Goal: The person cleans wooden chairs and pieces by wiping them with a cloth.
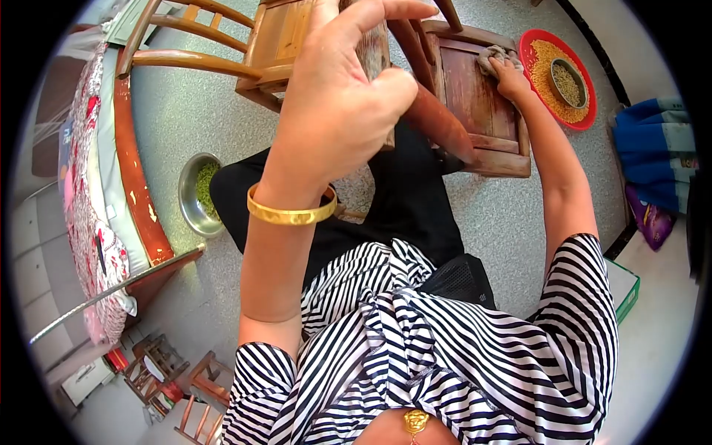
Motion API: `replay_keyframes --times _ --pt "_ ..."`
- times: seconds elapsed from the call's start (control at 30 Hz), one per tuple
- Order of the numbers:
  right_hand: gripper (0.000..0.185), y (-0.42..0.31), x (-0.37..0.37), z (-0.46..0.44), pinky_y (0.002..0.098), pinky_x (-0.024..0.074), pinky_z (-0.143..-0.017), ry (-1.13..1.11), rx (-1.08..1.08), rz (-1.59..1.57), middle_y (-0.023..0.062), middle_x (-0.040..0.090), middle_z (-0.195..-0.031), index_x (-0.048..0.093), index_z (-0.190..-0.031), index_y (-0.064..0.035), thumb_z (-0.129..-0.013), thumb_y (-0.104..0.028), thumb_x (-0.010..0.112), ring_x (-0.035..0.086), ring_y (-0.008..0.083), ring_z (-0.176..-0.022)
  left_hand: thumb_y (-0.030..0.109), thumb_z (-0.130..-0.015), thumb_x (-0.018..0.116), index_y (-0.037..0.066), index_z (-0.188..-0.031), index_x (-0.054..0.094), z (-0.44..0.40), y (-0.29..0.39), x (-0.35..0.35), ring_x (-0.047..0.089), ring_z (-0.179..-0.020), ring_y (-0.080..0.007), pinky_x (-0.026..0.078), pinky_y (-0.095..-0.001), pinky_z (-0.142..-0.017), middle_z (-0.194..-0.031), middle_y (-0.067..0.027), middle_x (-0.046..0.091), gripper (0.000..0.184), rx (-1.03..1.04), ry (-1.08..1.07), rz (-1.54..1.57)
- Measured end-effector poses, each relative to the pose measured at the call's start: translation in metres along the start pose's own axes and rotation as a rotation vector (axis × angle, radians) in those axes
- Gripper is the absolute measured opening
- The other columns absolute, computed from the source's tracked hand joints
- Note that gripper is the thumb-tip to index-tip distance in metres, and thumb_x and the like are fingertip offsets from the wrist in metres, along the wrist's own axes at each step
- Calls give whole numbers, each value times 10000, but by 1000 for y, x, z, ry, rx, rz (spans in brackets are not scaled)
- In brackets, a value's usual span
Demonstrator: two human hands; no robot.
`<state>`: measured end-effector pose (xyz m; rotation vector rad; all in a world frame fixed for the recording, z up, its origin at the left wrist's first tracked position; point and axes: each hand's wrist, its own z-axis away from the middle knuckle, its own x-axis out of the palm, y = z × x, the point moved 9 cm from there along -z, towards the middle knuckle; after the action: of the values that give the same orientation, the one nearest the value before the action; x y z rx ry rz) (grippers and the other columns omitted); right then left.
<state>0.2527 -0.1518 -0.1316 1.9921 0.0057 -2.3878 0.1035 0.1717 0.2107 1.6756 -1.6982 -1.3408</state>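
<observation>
Hands apart, a person presses a bunched rag in the right hand onto a worn wooden seat panel at front right, its long axis pointing away from the body, a line even strokes should best follow, while the left hand is raised at a weathered board, its grip unclear.

Speckled grey floor, pale wall, bed (red-brown board chipped), perhaps a wooden stool lower left.

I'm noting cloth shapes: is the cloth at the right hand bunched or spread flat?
Bunched: the cloth shows crumpled folds beside the right hand.
</observation>
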Motion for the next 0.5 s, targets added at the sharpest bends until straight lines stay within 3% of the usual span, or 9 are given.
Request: replay_keyframes --times 0.07,0.17,0.27,0.33,0.37,0.4,0.43,0.5 --pt "618 -1 1 -1 411 450 -882 5 -15 -20 147 392 -1329 344 -1347 -268 -778 -69 480 526 343 -1087 -80 -622 436 -6 -1035 573 -4 -21 -1 430 -975 -173 308 -228 -894 -1052 -91 409 441 -129 -22 169" --pt "616 -3 -3 2 414 462 -855 69 -20 27 151 414 -1296 359 -1340 -271 -774 -67 490 551 360 -1037 -72 -626 443 -15 -1012 584 -8 -5 -1 421 -887 -144 322 -203 -821 -985 -53 408 415 -90 -16 -21" --pt "649 -6 -9 12 429 444 -881 3 26 -22 189 390 -1313 352 -1354 -230 -755 -5 459 506 394 -1087 -51 -635 461 -11 -1001 597 -10 -9 -1 408 -803 -125 333 -199 -737 -941 -31 419 393 -139 -19 -108" --pt "653 -4 -6 12 432 454 -866 12 16 -7 190 391 -1311 347 -1357 -236 -758 -4 461 523 397 -1063 -55 -641 466 -18 -988 599 -11 -13 0 393 -760 -104 333 -191 -700 -907 -20 414 373 -130 5 184" --pt "661 -3 -6 11 432 454 -865 23 24 8 189 390 -1312 338 -1362 -244 -759 -5 462 522 396 -1065 -76 -649 464 -39 -992 588 -13 0 -1 373 -717 -73 325 -175 -643 -888 -4 400 366 -12 -4 -130" --pt "669 -2 -6 11 433 455 -864 35 31 23 188 390 -1313 329 -1367 -251 -759 -6 464 521 395 -1068 -76 -649 464 -39 -992 588 -13 0 0 373 -717 -73 325 -175 -643 -888 -4 400 366 -17 -3 -131" --pt "633 -3 -8 11 421 480 -809 107 21 68 153 448 -1239 342 -1347 -292 -779 -58 496 588 363 -952 -82 -653 463 -48 -993 585 -13 -6 0 369 -694 -58 317 -165 -613 -871 5 398 362 -79 25 -52" --pt "633 -1 -3 7 422 477 -816 102 27 83 153 446 -1242 340 -1348 -292 -781 -57 495 584 365 -961 -86 -668 469 -54 -1018 575 -16 -20 -2 347 -595 -29 291 -154 -516 -769 40 394 367 -275 -23 201"
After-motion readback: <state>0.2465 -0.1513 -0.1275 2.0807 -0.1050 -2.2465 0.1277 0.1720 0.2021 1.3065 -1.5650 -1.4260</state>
